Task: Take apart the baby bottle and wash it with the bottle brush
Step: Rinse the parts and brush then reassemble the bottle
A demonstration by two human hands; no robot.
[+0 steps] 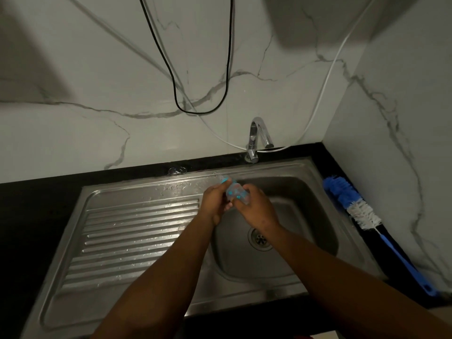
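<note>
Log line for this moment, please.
hands: left + right hold bottle | over sink | brush idle on counter | tap: no water seen

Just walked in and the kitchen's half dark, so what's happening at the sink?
A person holds a small clear baby bottle with blue markings in both hands, left hand and right hand, above the steel sink. The grip suggests twisting it apart, though that is unclear. The blue and white bottle brush lies untouched on the dark counter to the right. No water visibly runs from the tap.

brushed steel sink [137,231] (ribbed, wet), glossy chrome tap [255,139], clear plastic bottle [236,194], veined marble wall [97,81].
</note>
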